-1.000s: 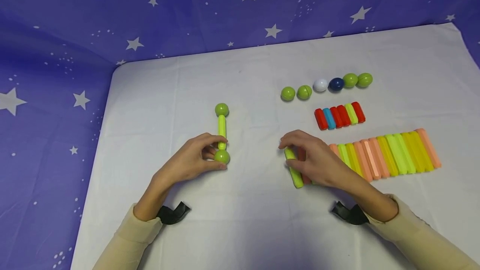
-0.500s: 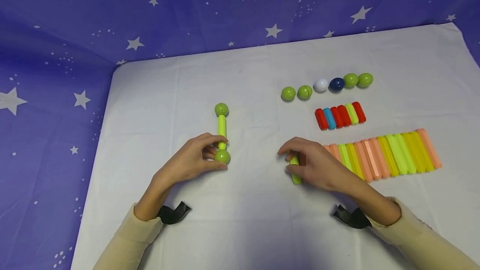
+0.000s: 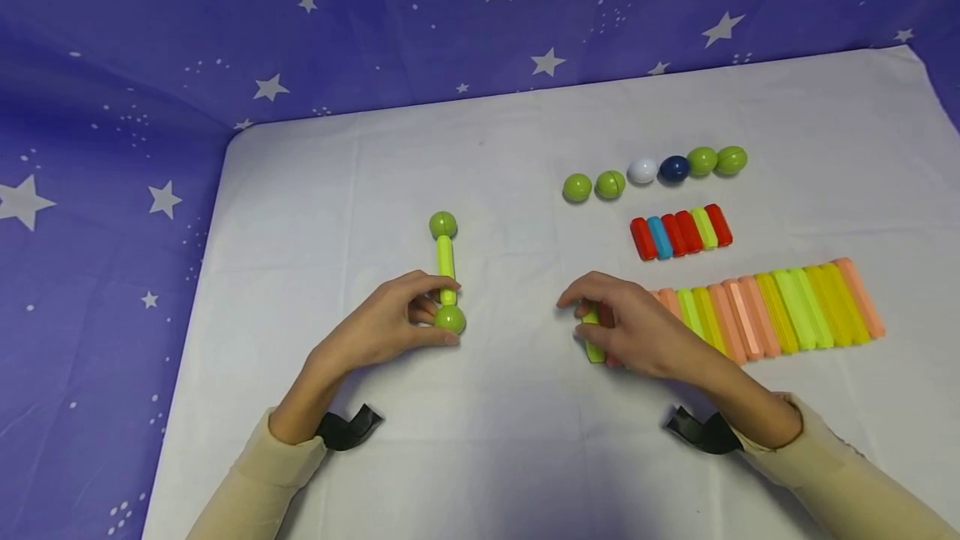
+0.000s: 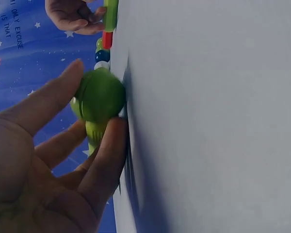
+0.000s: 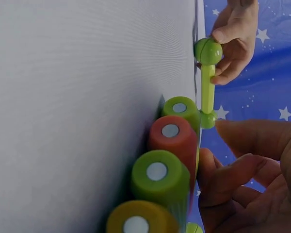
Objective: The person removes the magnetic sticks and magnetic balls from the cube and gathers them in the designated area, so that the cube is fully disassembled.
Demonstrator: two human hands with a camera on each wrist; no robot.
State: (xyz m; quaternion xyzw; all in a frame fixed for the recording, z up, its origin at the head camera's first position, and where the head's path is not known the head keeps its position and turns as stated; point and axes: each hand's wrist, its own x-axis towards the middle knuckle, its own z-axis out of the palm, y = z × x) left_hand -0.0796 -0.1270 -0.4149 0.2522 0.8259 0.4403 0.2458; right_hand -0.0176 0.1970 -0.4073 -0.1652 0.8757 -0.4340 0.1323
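Note:
My left hand (image 3: 378, 319) pinches a green ball (image 3: 450, 320) between thumb and fingers. A yellow-green magnetic stick (image 3: 446, 261) joins this ball to a second green ball (image 3: 442, 225) farther away; all three form a straight bar near the white cloth. My right hand (image 3: 641, 332) hovers with bent fingers over the near-left end of a row of sticks. Its fingertips lie at the end yellow-green stick (image 3: 594, 340), partly hidden under the hand. In the right wrist view, the thumb stands apart from that green stick (image 5: 180, 107), and round metal discs show on the stick ends.
The long row of pink, yellow and green sticks (image 3: 787, 311) stretches right. Behind it lie short red, blue and green sticks (image 3: 682, 232). Farther back is a line of green, white and dark blue balls (image 3: 674, 169). A blue star-patterned cloth (image 3: 420, 23) rises behind.
The right hand has straightened the slanted end stick against the row, then stayed there. The left hand has shifted the ball-and-stick bar slightly toward me and to the right.

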